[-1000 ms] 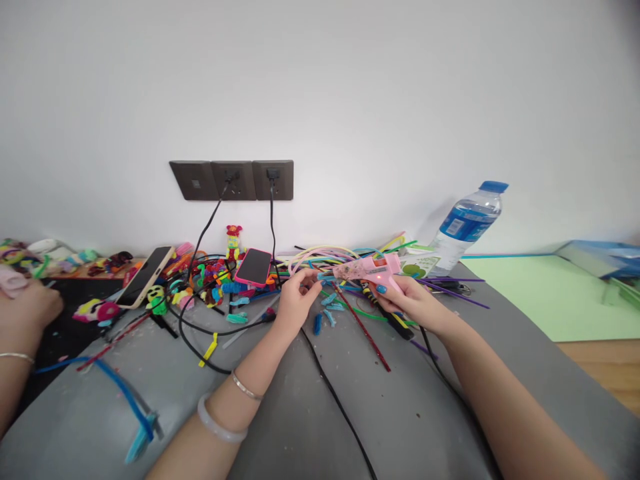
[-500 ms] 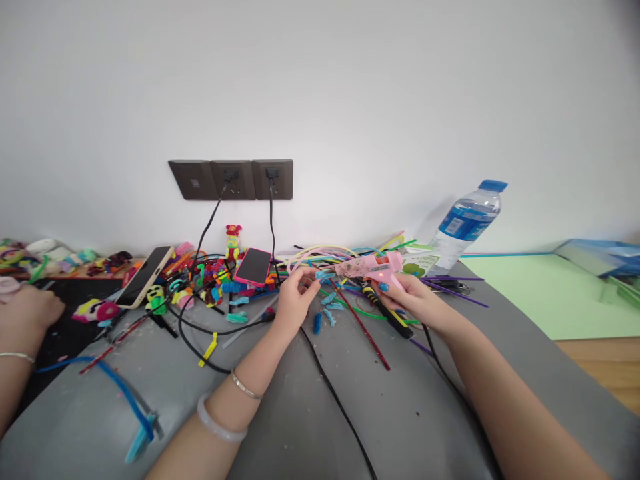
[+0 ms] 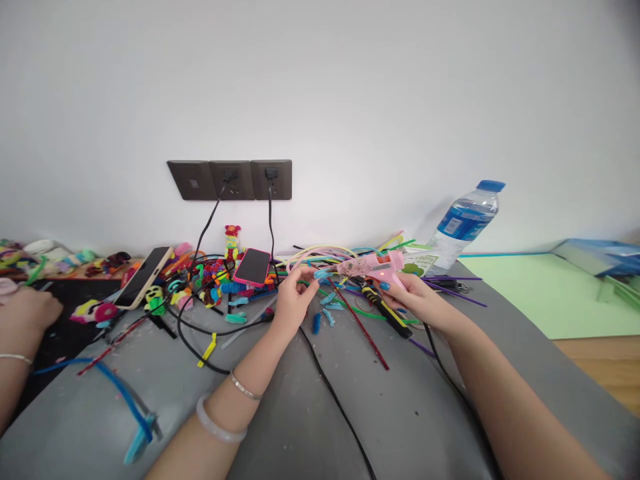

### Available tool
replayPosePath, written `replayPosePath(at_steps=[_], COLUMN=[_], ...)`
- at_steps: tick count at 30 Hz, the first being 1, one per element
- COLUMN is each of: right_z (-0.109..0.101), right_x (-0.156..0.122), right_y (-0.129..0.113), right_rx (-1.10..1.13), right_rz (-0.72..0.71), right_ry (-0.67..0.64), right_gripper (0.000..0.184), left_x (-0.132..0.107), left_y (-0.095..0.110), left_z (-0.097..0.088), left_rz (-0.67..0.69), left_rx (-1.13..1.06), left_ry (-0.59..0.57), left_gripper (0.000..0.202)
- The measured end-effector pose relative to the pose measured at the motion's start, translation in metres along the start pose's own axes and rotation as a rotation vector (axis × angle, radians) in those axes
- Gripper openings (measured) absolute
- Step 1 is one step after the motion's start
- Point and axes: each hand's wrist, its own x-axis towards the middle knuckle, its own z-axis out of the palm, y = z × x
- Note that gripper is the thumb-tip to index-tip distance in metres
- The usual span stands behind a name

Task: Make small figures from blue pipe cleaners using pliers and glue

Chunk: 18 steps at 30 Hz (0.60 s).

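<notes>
My right hand (image 3: 417,300) is wrapped round the handle of a pink glue gun (image 3: 383,267), whose small light glows orange. Its nozzle points left, close to a light-blue piece of pipe cleaner (image 3: 323,274) pinched by the fingertips of my left hand (image 3: 296,297). Whether nozzle and piece touch, I cannot tell. Below them on the grey table lie several short blue pipe cleaner pieces (image 3: 329,317) and a red glittery pipe cleaner (image 3: 363,327). Yellow-and-black handled pliers (image 3: 387,312) lie under the glue gun.
Another person's hand (image 3: 35,310) is at the left edge. Two phones, one pink-cased (image 3: 253,267) and one beige-cased (image 3: 145,277), rest among colourful pipe cleaner figures. A water bottle (image 3: 465,223) leans at the back right. Black cables (image 3: 330,387) cross the table from wall sockets (image 3: 230,180).
The glue gun has tilted slightly, and its nozzle sits a little differently by the blue piece. Both my hands keep their hold; the view has shifted slightly.
</notes>
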Motion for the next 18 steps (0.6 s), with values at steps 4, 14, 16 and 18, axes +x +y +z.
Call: replayPosePath(at_steps=[4,14,16,18], right_z=[-0.0016,-0.0038,-0.0039,-0.0040], right_x=[-0.0009,-0.0013,-0.0020,-0.0029], right_y=[-0.0008,-0.0009,-0.0026,-0.0042], right_rx=[-0.012,-0.050,-0.043,-0.041], right_rz=[0.011,-0.003,0.004,0.006], right_ry=[-0.002,0.007,0.014,0.018], right_gripper=[0.058,0.058,0.058,0.058], left_x=[-0.0001,-0.0004,-0.0004,-0.0002], left_y=[0.0001,0.0002,0.0002,0.0000], left_z=[0.0000,-0.0005,-0.0006,-0.0004], left_rz=[0.003,0.038,0.045,0.049], left_rx=[0.000,0.014,0.018,0.018], left_ry=[-0.006,-0.001,-0.001,0.003], left_gripper=[0.015,0.013,0.012,0.011])
